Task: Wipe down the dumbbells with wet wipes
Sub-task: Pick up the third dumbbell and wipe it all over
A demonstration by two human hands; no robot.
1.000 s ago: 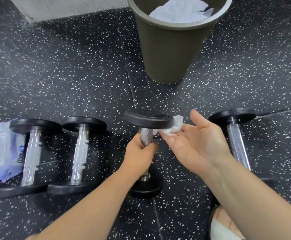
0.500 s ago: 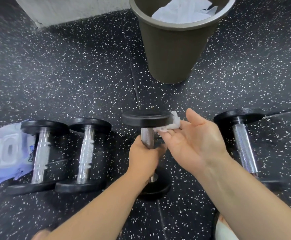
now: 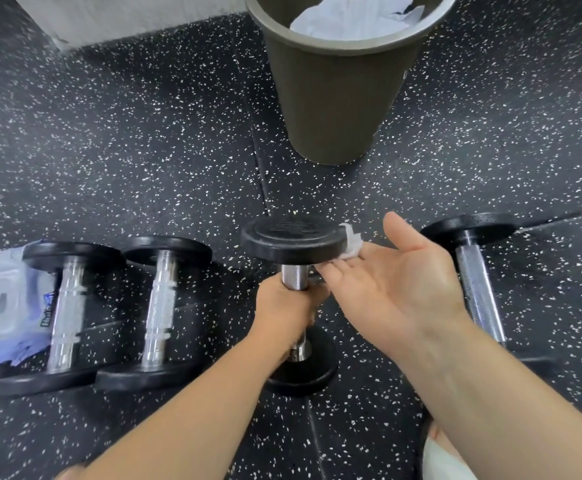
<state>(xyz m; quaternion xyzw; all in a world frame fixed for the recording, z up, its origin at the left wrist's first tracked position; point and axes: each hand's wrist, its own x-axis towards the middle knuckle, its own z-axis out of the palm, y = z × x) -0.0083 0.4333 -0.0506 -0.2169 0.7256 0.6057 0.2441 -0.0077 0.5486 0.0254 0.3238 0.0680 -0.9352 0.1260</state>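
Note:
A black dumbbell [image 3: 293, 239] with a chrome handle stands on end at the centre of the floor. My left hand [image 3: 284, 311] grips its handle just under the top plate. My right hand [image 3: 391, 284], palm up with the thumb raised, presses a small white wet wipe [image 3: 351, 244] with its fingertips against the right rim and underside of the top plate. Two more dumbbells [image 3: 64, 313] [image 3: 159, 311] lie side by side at the left, and another dumbbell [image 3: 476, 282] lies to the right behind my right hand.
A wet-wipe pack [image 3: 2, 306] lies at the far left, partly under the leftmost dumbbell. A dark olive bin [image 3: 338, 98] holding used white wipes stands ahead on the speckled black rubber floor [image 3: 144, 150]. A white wall base [image 3: 126, 15] is at the top left.
The wipe under my right fingertips has slid along the rim of the top plate. My left hand has kept its hold on the handle. The view has shifted slightly.

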